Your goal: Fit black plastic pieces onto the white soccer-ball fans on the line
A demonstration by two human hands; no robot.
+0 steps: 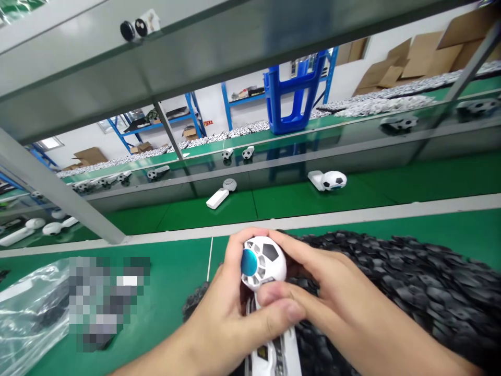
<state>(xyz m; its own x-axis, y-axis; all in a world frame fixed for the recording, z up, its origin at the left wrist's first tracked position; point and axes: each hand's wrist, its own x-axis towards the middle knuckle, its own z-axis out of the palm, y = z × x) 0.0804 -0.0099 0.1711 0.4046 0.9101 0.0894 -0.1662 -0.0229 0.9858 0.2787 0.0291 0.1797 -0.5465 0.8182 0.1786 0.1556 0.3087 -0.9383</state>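
Both hands grip a white football-patterned plastic head (266, 261) with dark panels and a blue round disc (249, 262) on its left side. My left hand (235, 318) wraps it from below and the left, with the thumb across the lower edge. My right hand (329, 287) presses on it from the right, with fingers over the top. Below them, a white strip or handle with black print (274, 360) extends toward me, partly hidden by my fingers. A heap of small black parts (407, 292) lies under and right of my right hand.
Green workbench (168, 297) with a clear plastic bag (31, 313) and a blurred patch at left. Assembled white football-headed handheld items (327, 180) lie beyond, under a glass shelf (250, 52) on metal posts. Blue stool (293, 94), blue racks and cardboard sheets stand farther back.
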